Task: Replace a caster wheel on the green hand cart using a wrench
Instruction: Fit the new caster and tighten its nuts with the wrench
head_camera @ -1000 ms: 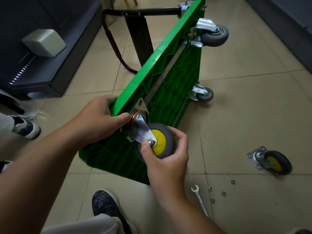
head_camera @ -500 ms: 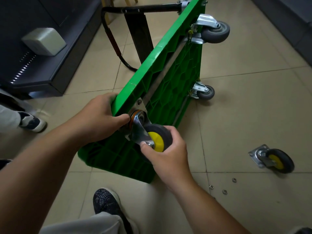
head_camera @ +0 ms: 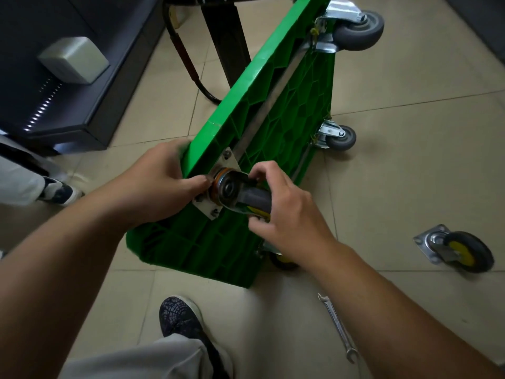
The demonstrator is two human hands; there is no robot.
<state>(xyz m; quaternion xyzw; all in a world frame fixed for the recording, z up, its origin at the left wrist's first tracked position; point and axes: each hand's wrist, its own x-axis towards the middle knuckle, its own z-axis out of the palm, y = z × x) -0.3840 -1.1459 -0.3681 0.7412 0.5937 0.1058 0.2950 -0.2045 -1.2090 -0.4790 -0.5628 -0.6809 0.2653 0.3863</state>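
Observation:
The green hand cart (head_camera: pixel 276 124) stands on its side on the tiled floor, underside facing right. A caster wheel (head_camera: pixel 246 198) with a yellow hub and a square metal plate sits against the cart's near upper corner. My right hand (head_camera: pixel 284 212) grips its grey tyre from the right. My left hand (head_camera: pixel 161 179) grips the cart's edge, fingertips against the caster's plate. A second loose caster (head_camera: pixel 459 250) lies on the floor at the right. The wrench (head_camera: pixel 338 326) lies on the floor below my right forearm.
Two grey casters (head_camera: pixel 355 31) (head_camera: pixel 338 136) stay mounted at the cart's far end. The black cart handle (head_camera: pixel 188 64) runs along the floor at the back. A dark cabinet (head_camera: pixel 62 86) stands left. My shoe (head_camera: pixel 183 318) is near the cart; another person's shoe (head_camera: pixel 58 191) is at left.
My right hand has swivelled the caster, so its tyre now points toward me and the yellow hub is mostly hidden. The view moved closer; the wrench is visible again.

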